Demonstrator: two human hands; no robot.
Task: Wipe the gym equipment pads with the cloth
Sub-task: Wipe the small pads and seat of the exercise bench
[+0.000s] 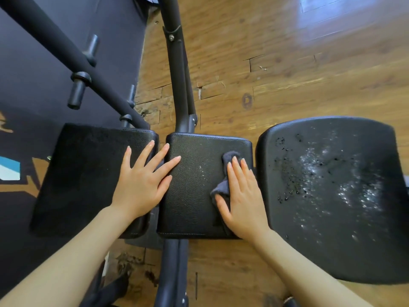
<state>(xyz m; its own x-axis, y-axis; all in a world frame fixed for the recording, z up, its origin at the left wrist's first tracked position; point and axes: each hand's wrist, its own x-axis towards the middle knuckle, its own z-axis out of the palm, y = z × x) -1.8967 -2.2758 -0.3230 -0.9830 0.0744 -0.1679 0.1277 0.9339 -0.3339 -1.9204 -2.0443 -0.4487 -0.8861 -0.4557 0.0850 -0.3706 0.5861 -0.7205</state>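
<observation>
Cloth (223, 185) mostly under right hand (242, 196), perhaps folded.

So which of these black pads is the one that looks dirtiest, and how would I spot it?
Start at the middle pad, where the right hand presses the grey cloth. The next pad to the right is the large curved seat pad. Unlike the two rectangular pads, it is rounded and speckled with white residue and dark droplets.

A single wide-angle head camera looks steeply down from above and close in. Both forearms enter from the bottom edge, the three black pads (199, 185) fill the middle band, and the wooden floor (287, 74) lies beyond. Straight lines bow toward the edges.
</observation>
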